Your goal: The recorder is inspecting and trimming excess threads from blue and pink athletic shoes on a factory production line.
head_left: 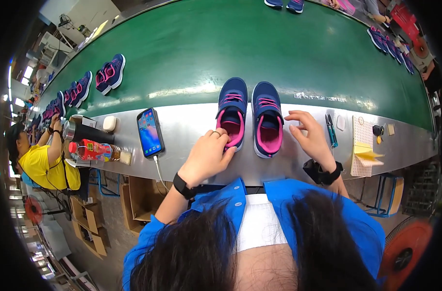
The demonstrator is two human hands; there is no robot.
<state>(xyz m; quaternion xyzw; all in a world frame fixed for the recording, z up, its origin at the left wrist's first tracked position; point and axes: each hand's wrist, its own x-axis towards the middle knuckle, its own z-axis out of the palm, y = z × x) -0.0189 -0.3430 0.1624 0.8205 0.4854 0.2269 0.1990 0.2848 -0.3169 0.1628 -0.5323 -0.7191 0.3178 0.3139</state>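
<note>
Two navy sneakers with pink linings and pink laces stand side by side in front of me, toes pointing away. They straddle the metal ledge and the green belt. My left hand is at the heel of the left sneaker, fingers curled over its collar and thumb near the heel. My right hand is just to the right of the right sneaker, thumb and fingers apart, with nothing in it.
Left on the metal ledge lie a charging phone, a red-labelled bottle and a black flask. Right are teal-handled snips and a notepad. More sneakers line the green belt. A co-worker in yellow sits left.
</note>
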